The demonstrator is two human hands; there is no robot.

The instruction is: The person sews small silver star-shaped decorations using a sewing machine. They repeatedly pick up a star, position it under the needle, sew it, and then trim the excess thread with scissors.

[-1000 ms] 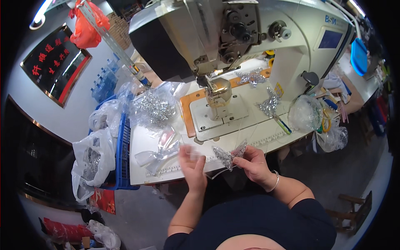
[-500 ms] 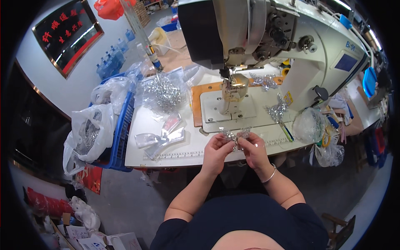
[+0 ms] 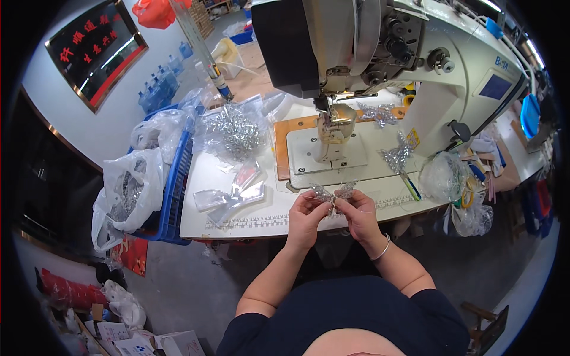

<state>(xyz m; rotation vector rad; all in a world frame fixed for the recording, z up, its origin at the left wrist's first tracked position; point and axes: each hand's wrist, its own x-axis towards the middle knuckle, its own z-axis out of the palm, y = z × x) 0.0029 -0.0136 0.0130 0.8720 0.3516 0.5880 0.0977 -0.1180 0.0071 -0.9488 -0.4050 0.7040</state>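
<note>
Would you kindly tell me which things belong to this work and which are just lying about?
In the work:
silvery piece, held by left hand and right hand
sewing machine, probably
silvery pile, probably

Apparently just lying about:
blue water bottles
red bundle

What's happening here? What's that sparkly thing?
A person pinches a sparkly silver butterfly-shaped piece with both the left hand and the right hand, near the table's front edge, before a sewing machine. It isn't under the needle. A similar silver piece lies to the right, and a sparkly silver heap sits to the left.
</note>
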